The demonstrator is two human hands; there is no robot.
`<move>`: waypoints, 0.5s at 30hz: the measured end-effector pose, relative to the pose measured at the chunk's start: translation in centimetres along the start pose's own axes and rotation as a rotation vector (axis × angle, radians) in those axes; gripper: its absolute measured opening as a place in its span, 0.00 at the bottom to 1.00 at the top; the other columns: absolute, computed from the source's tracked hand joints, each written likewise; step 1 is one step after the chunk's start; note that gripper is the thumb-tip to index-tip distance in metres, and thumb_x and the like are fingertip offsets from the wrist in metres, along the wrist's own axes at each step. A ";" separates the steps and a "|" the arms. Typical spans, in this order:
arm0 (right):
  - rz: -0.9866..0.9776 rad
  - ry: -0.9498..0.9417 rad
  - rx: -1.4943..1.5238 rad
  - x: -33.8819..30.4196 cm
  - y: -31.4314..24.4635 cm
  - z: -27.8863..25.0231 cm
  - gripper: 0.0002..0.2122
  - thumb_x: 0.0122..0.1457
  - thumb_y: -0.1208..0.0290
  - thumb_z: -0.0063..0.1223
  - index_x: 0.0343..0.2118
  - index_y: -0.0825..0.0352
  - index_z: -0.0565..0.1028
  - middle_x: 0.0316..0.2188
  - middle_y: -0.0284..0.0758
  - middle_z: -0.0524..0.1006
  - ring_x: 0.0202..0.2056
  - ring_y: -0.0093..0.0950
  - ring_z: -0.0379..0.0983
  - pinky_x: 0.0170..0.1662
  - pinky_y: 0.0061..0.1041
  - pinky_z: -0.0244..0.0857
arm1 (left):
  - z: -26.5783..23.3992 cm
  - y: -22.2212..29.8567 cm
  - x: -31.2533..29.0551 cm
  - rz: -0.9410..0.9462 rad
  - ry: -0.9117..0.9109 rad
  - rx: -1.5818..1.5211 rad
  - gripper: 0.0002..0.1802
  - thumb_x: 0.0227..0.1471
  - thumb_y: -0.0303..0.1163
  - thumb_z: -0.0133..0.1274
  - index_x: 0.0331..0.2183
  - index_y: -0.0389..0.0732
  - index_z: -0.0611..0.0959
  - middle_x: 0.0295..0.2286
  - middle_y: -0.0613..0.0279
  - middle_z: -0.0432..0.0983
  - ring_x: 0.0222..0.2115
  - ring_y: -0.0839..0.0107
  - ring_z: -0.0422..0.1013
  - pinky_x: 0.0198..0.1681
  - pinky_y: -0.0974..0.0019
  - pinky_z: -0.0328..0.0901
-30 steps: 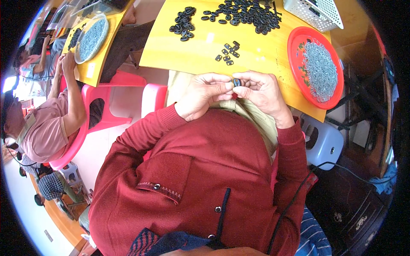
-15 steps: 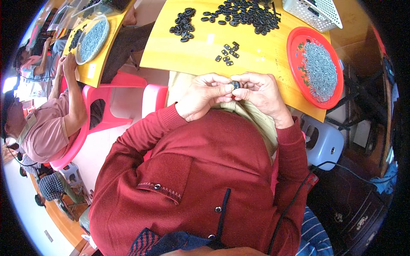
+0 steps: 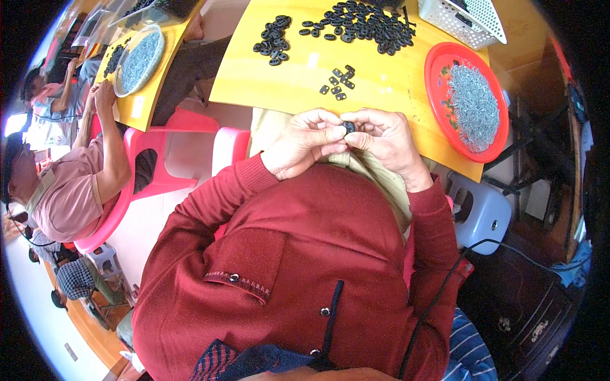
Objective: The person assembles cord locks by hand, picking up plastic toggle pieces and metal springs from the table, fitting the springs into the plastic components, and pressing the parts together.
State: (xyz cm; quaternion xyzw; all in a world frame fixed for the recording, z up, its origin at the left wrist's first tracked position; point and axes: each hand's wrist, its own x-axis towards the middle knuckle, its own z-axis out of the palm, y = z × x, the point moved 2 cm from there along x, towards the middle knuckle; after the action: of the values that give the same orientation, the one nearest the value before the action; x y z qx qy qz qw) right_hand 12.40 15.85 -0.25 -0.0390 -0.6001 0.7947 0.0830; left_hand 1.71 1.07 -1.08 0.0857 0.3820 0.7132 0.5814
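Observation:
A small black oval part (image 3: 349,127) is pinched between my two hands, just off the table's near edge. My left hand (image 3: 309,141) grips it from the left with thumb and fingers. From the other side my right hand (image 3: 384,141) closes on the same part with thumb and forefinger. Past my fingers lie several small black pieces with holes (image 3: 337,82). Farther back there is a narrow heap of black oval parts (image 3: 273,39) and a larger spread pile (image 3: 365,25). Whether a screw sits in the held part is too small to tell.
On the yellow table (image 3: 248,82), a red tray (image 3: 438,111) of silvery screws stands at the right. A white perforated basket (image 3: 476,32) is behind it. A blue stool (image 3: 486,219) stands at lower right. At left, another person (image 3: 70,184) works at a second table.
Both hands keep their pinch on the black part with hardly any motion. The view has shifted very slightly.

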 end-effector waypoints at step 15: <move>-0.196 0.040 -0.123 0.3 0.0 0.5 0.12 0.50 0.74 0.63 0.39 0.70 0.78 0.35 0.31 0.72 0.34 0.18 0.70 0.33 0.16 0.66 | 0.3 0.4 -0.1 -0.006 -0.131 -0.033 0.03 0.54 0.25 0.54 0.30 0.42 0.76 0.37 0.59 0.76 0.40 0.70 0.73 0.46 0.67 0.69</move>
State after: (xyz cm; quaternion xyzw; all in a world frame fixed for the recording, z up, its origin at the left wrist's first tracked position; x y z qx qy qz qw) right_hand 12.01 15.47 -0.13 -0.0012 -0.6469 0.7434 0.1697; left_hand 1.61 1.10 -0.56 0.1212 0.3316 0.7105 0.6087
